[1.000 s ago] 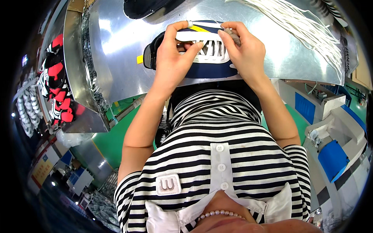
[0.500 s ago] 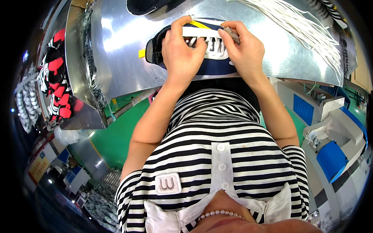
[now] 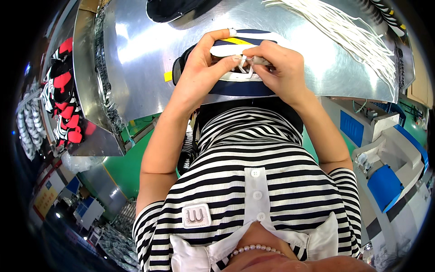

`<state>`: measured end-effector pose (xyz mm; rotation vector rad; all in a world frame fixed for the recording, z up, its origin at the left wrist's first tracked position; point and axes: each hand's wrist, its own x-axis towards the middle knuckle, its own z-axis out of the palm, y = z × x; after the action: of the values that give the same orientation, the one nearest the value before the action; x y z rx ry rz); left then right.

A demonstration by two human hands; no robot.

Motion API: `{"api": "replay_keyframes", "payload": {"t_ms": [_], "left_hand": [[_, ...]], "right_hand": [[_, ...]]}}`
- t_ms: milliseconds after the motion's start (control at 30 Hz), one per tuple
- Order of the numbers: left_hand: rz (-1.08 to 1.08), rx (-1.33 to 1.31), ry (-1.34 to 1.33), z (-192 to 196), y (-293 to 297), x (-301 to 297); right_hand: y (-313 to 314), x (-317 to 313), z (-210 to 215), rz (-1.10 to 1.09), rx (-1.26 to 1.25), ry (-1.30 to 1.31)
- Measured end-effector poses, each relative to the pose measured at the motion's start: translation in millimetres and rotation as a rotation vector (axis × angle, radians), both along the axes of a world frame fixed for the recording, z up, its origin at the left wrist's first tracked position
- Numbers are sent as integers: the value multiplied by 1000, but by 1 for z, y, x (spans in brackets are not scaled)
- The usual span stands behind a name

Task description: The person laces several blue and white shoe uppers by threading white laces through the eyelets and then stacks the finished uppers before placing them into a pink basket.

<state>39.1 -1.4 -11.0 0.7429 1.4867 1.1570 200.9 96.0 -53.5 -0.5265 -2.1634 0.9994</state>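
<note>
A navy shoe [image 3: 240, 89] with white eyelet panels lies on its sole on the metal table, heel to the left. My left hand [image 3: 199, 72] grips it: the index finger, white-tipped, reaches over the far side and the thumb presses in at the eyelets. Pinched in my right hand [image 3: 286, 75] is a thin-tipped awl-like tool [image 3: 260, 61] with a greyish handle. Its metal tip points left, close to my left thumb and the white shoelace [image 3: 247, 69]. Whether the tip has caught the lace I cannot tell. A yellow strip [image 3: 236, 41] shows along the far panel.
A bundle of loose white laces [image 3: 340, 38] lies at the table's far right. A dark shoe [image 3: 174, 8] stands at the far edge of view. Red, black and white shoes [image 3: 68, 95] fill the left side, beyond the raised edge of the metal table [image 3: 136, 86].
My right hand has moved left and slightly down, bringing the tool's tip over the lacing. Lace rows over the opening look looser. The shoe has shifted slightly nearer me.
</note>
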Motion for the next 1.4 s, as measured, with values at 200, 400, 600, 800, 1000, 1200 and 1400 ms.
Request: {"api": "replay_keyframes", "payload": {"t_ms": [200, 400, 600, 800, 1000, 1200, 1400], "left_hand": [[95, 59, 275, -16, 13, -4], [17, 55, 492, 1, 10, 3], [-109, 241, 971, 10, -41, 7], [-143, 296, 1019, -1, -36, 9], [-238, 87, 829, 10, -36, 4], [-193, 85, 847, 5, -31, 9], [-76, 324, 1000, -10, -32, 11]], "right_hand": [[-38, 12, 40, 328, -2, 208], [-34, 14, 9, 73, -243, -46], [-39, 38, 4, -178, -737, -21], [-42, 9, 0, -134, -733, -160], [-33, 4, 13, -131, -738, 44], [-30, -9, -3, -135, -661, 138], [-42, 9, 9, -94, -658, 49]]}}
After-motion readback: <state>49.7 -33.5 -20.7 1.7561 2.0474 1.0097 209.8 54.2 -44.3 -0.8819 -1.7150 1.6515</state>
